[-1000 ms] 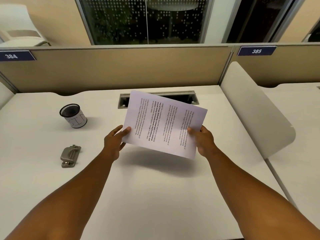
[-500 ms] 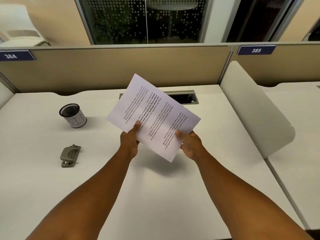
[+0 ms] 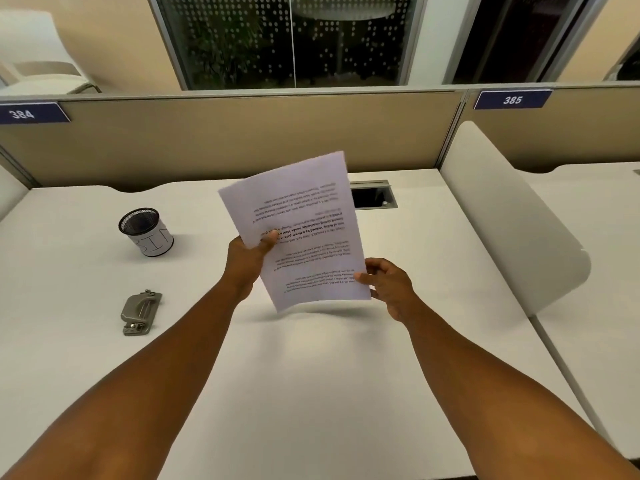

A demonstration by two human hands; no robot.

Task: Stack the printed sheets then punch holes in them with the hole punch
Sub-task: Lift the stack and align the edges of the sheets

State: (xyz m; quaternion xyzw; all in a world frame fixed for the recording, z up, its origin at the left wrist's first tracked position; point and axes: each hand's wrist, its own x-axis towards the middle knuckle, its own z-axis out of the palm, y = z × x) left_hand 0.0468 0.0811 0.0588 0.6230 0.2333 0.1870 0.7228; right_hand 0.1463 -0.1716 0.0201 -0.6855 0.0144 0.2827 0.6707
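While the hole punch waits on the desk, left hand and right hand pinch the printed sheets upright, likely to square their edges.

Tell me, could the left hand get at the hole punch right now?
Probably not at once: the left hand is gripping the printed sheets. The hole punch lies on the desk to its left with bare desk between, so once freed, likely yes.

Two bare forearms, no sleeves — left hand, right hand ungloved
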